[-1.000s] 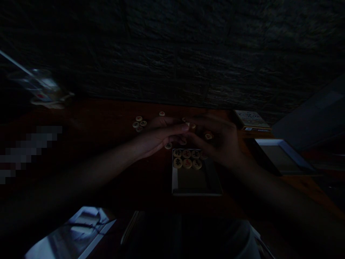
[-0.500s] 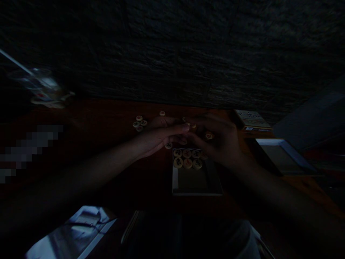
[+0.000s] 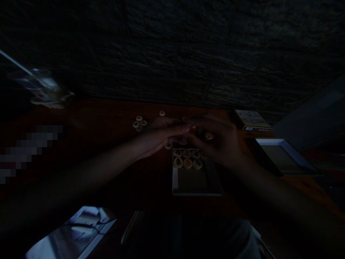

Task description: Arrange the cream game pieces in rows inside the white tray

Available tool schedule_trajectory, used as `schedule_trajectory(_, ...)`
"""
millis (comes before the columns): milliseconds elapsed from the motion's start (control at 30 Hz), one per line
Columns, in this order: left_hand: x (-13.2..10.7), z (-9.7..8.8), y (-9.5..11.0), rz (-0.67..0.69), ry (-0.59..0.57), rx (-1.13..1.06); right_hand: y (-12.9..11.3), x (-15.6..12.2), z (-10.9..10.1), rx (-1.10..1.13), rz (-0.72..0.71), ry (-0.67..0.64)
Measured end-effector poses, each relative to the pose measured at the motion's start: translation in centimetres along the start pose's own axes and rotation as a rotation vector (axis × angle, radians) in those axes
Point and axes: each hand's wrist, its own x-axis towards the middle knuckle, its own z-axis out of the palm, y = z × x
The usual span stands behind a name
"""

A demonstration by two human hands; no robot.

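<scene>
Pale piece now hidden behind hands point(image 3: 160, 133)

A wooden table point(image 3: 107, 110) is stretching across the view, and a dark stone-block wall point(image 3: 172, 54) is rising behind the table's far edge. Toward the table's far left, a clear cup point(image 3: 45, 88) is standing, a pale straw point(image 3: 16, 63) slanting out of it. On the table's left, a pixelated patch point(image 3: 31, 153) is hiding whatever lies there. At the table's far right, a printed box point(image 3: 251, 119) is lying flat; toward the table's right side, a shallow pale-rimmed tray point(image 3: 281, 158) is resting. Past the table's right end, a greyish panel point(image 3: 315, 108) is leaning into view. Below the table's near edge, toward the left, a whitish surface point(image 3: 67, 241) is showing, a dark cable point(image 3: 78, 225) running over it.
</scene>
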Motion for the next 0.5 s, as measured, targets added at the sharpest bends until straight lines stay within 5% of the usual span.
schedule_trajectory(500, -0.10, 0.10, 0.03, 0.000, -0.001, -0.009, 0.24, -0.07, 0.15, 0.051, 0.002, 0.008)
